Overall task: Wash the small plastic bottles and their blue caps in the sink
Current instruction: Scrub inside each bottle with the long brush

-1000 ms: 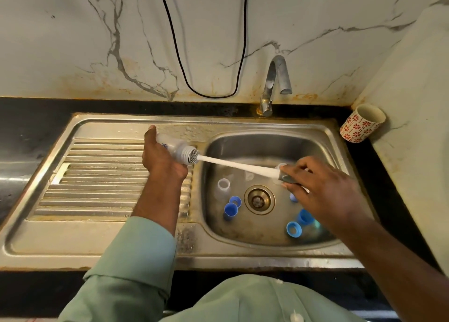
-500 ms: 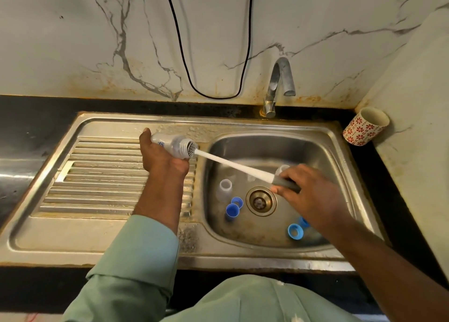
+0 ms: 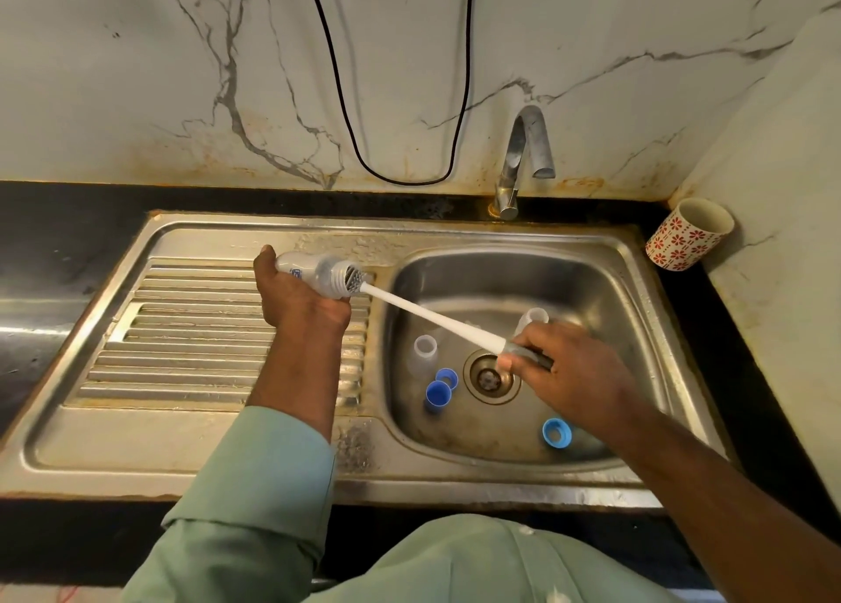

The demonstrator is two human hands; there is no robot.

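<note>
The left hand (image 3: 300, 302) is positioned at centre left of the frame, above the ribbed draining board (image 3: 191, 338) of the steel sink (image 3: 455, 475). Its fingers are curled around a small clear plastic bottle (image 3: 314, 271), held on its side with the threaded mouth pointing right, toward the basin. The bristle head of a bottle brush (image 3: 437, 318) sits at the bottle mouth; the white shaft runs diagonally down and right across the basin edge. The right hand (image 3: 578, 379), centre right of the frame and above the basin, grips the grey handle end of the brush with its fingers closed around it. In the basin, an open bottle (image 3: 424, 352) stands upright left of the drain (image 3: 490, 377), and a second open bottle (image 3: 533, 319) shows just above the right hand, partly hidden by it. Two blue caps (image 3: 440, 388) lie together just left of the drain, touching or nearly touching. A third blue cap (image 3: 556, 432) lies open side up at the lower right of the basin, beside the right forearm. The tap (image 3: 523, 161) stands behind the basin, with no water visible at its spout. A cup with a red flower pattern (image 3: 687, 234) stands on the dark desk (image 3: 68, 238) in the right corner. A black cable (image 3: 346, 115) hangs in a loop on the marble wall at upper centre.
</note>
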